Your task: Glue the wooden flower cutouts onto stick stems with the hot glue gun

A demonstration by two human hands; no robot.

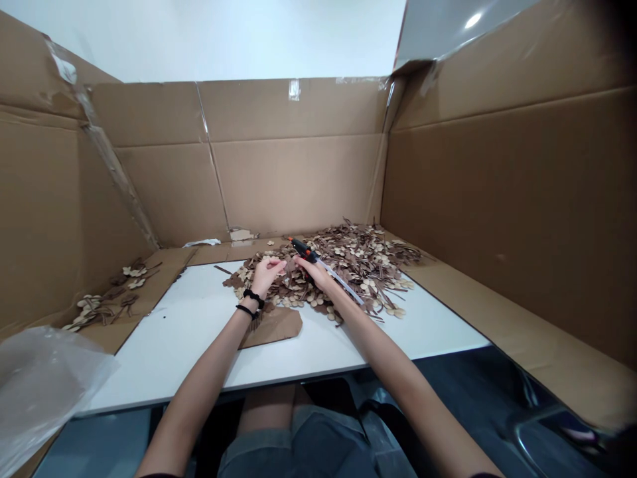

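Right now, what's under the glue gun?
The pile of brown and cream pieces shows below the glue gun, which the right hand grips. The surface beneath the pile there is covered; can't see it.

Two black bands circle the left forearm (213, 362) near the left hand (267, 273). From here, the front band (255, 297) looks thick and gathered, rather like a hair scrunchie, while the rear band (245, 310) is thinner. The right forearm (375, 335) and right hand (316, 271) are bare. High on each arm there's just a sliver of dark cloth, the edge of a left sleeve (159, 475) and a right sleeve (485, 475). The shorts (323, 448) are a muted grey-blue, denim by the look of them, with a paler strip at the hem (259, 441), and a thigh (266, 411) shows bare beyond it.
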